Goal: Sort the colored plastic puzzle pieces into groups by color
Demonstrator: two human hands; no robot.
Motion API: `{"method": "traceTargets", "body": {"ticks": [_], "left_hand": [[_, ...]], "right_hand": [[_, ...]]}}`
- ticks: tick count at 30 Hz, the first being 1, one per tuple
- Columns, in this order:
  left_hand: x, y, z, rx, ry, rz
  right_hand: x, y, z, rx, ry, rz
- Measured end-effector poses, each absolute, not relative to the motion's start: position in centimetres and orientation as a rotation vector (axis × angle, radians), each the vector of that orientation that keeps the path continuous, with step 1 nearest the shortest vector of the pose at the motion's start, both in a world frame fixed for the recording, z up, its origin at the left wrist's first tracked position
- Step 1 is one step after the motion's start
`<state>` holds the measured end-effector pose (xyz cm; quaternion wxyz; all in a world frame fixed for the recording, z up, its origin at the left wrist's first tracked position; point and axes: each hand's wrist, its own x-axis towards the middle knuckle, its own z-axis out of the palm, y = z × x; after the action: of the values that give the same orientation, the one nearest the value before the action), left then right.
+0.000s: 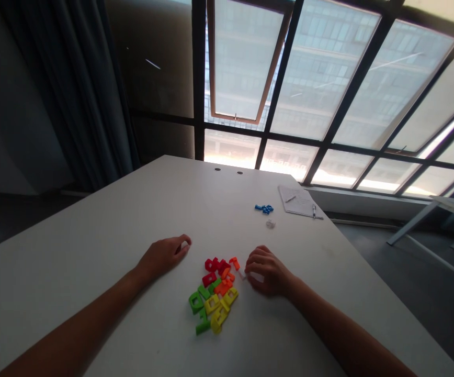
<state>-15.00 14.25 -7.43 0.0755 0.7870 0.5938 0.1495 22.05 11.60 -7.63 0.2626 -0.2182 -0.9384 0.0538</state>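
A heap of small plastic pieces (pixel 216 290) in red, orange, green and yellow lies on the white table (pixel 105 246) between my hands. My left hand (pixel 164 255) rests on the table to the left of the heap, fingers curled together, and nothing shows in them. My right hand (pixel 265 271) rests just right of the heap with its fingers curled under. A small pale bit shows at its fingertips next to the orange pieces. I cannot make out what it is.
A few blue pieces (pixel 264 209) and a small clear object (pixel 270 224) lie further back on the table. A sheet of paper with a pen (pixel 299 202) sits near the far right edge. Large windows stand behind; another table's legs are at right.
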Motion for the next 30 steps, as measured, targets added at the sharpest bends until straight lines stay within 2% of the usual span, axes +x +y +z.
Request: {"method": "traceTargets", "body": {"ticks": [11,20,30], "left_hand": [[-15.0,14.4,-7.5,2.354,1.782,0.423],[-15.1,14.3,-7.6,2.387,1.767,0.439],[-15.0,14.3,-7.4,2.361,1.780,0.442]], "right_hand": [[28.9,16.5,-9.6,-1.132,-2.401,-0.152],[28.9,17.2,-10.3,-1.569,-2.279,-0.278],[28.3,17.1,-10.2,-1.535,-2.214,-0.301]]}}
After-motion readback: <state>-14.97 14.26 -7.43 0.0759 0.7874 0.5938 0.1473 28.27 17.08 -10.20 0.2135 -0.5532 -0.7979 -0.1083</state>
